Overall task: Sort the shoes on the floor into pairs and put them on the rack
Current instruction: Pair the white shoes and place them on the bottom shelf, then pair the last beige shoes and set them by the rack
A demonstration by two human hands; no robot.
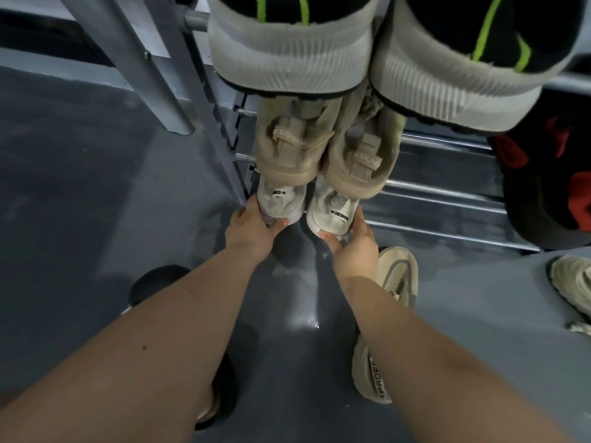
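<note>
Two white sneakers sit heel-out at the left end of the rack's lowest tier. My left hand (248, 227) grips the heel of the left white sneaker (283, 199). My right hand (353, 241) grips the heel of the right white sneaker (332, 212). On the tier above rests a pair of beige sneakers (323, 148). A pair of black sneakers with green stripes and grey soles (367, 49) fills the top tier. The metal rack (441, 206) has bare bars to the right of the white pair.
A black and red shoe (550, 187) sits at the rack's right. On the grey floor lie a beige knit shoe (398, 276), another beige shoe (372, 372) under my right forearm, one more beige shoe (572, 282) at the right, and a dark shoe (156, 282) at the left.
</note>
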